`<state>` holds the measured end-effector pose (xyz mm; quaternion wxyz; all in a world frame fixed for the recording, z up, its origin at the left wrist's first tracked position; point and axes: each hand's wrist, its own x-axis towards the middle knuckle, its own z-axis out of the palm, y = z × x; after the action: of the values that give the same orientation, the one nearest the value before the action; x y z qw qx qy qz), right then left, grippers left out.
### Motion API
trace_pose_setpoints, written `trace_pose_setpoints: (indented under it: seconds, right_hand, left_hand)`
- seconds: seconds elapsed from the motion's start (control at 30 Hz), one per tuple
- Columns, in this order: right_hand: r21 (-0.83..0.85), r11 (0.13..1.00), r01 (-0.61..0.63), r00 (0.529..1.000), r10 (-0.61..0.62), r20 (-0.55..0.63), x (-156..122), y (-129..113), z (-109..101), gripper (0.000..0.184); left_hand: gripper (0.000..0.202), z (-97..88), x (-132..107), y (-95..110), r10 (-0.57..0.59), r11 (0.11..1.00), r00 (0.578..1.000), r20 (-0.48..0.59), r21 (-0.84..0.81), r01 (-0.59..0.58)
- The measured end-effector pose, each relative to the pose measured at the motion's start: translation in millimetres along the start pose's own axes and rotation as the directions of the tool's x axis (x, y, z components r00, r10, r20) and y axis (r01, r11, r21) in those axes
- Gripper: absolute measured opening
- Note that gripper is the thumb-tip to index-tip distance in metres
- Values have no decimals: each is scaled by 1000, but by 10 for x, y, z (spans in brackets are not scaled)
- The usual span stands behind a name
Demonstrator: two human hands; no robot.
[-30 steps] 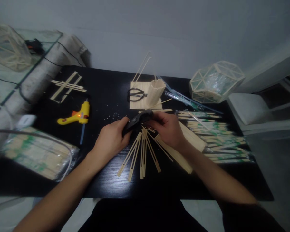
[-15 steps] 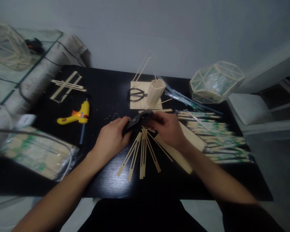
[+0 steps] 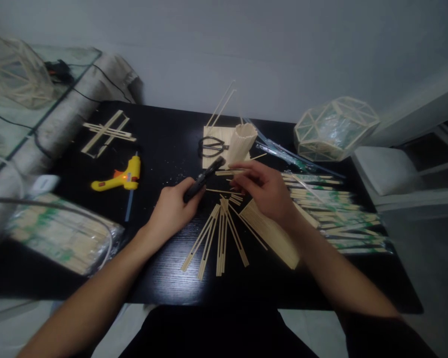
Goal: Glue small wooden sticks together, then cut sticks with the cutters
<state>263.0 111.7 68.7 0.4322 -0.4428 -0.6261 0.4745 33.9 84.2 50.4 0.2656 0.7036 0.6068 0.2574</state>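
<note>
My left hand (image 3: 173, 206) is closed around a black hand tool (image 3: 205, 179) that points up and to the right; its exact kind is unclear. Over the middle of the table hovers my right hand (image 3: 267, 191), fingers bent and apart, with no held thing that I can make out. A thin wooden stick (image 3: 217, 191) and several short stick pieces (image 3: 236, 200) lie just below its fingertips. Nearer to me, narrow stick bundles (image 3: 221, 243) fan out on the table. A flat slatted wooden panel (image 3: 271, 233) lies partly under my right forearm.
Behind my hands, black-handled scissors (image 3: 212, 146) and a slatted wooden cylinder (image 3: 242, 144) rest on a square wooden base (image 3: 218, 132). A yellow glue gun (image 3: 121, 176) lies left. Wrapped sticks (image 3: 328, 209) and a geometric frame (image 3: 336, 129) are at right; another wrapped pack (image 3: 63, 233) lies left.
My right hand has moved away from the black tool, and its fingers have spread. The tool, still in my left hand, now points more steeply upward, uncovering the thin stick and short pieces.
</note>
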Motion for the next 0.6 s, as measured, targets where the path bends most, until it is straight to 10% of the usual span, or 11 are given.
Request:
trace_pose_setpoints:
  seconds: [0.6]
  right_hand:
    - [-141,983,-116,990,126,60,100,70,-245,33]
  left_hand:
    - [25,19,50,-20,-26,997,1000,-6,76,26]
